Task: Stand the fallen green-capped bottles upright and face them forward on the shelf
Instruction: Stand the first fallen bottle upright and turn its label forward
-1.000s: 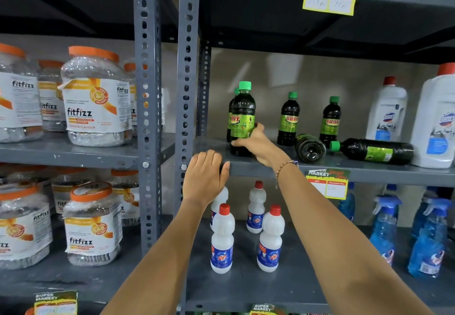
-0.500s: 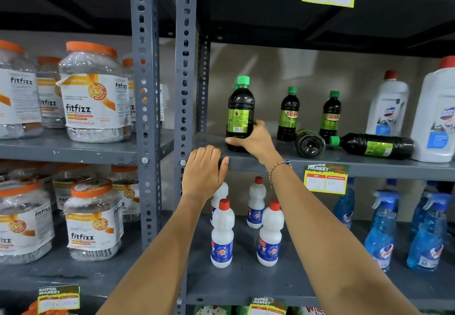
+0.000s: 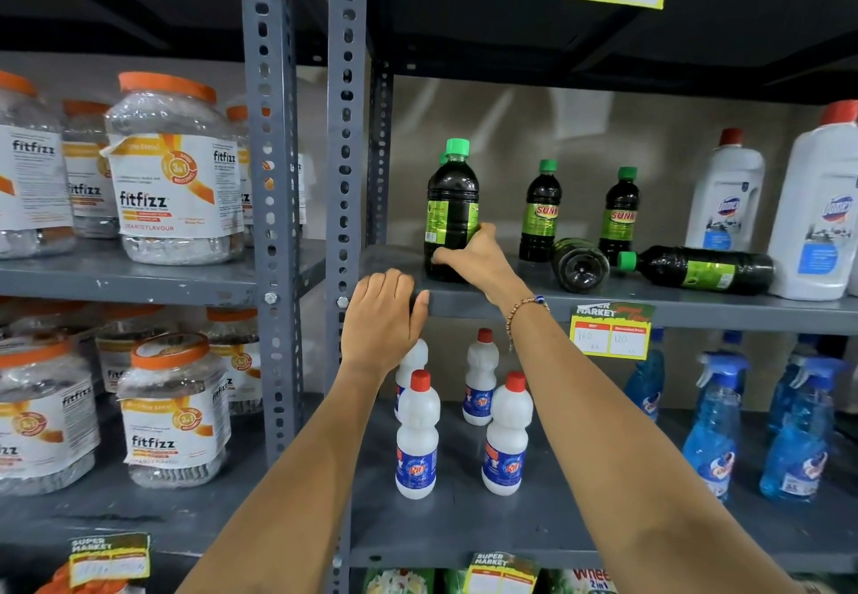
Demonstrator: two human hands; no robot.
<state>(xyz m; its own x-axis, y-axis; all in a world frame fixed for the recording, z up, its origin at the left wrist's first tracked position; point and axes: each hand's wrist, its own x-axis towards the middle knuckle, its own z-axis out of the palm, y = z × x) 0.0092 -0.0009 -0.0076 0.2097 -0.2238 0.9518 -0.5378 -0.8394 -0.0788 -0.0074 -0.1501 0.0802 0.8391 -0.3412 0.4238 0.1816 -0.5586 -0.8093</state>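
Observation:
My right hand [image 3: 473,259] grips the lower part of an upright dark green-capped bottle [image 3: 449,203] at the left of the grey shelf [image 3: 696,308]; its label shows its side and back. Another cap peeks out behind it. Two more green-capped bottles [image 3: 541,210] [image 3: 620,215] stand upright farther back with labels forward. One bottle [image 3: 579,266] lies with its base toward me. Another fallen bottle [image 3: 701,268] lies sideways, cap pointing left. My left hand [image 3: 380,315] rests on the shelf's front edge, holding no bottle.
White red-capped jugs [image 3: 724,194] stand at the shelf's right end. Below are small white bottles [image 3: 417,435] and blue spray bottles [image 3: 710,431]. Orange-lidded jars [image 3: 174,171] fill the left rack. A perforated grey upright [image 3: 346,129] and a price tag [image 3: 610,329] border the work area.
The bottle in my right hand has turned about its upright axis; its front label now faces away to the right. My left hand stays on the shelf edge.

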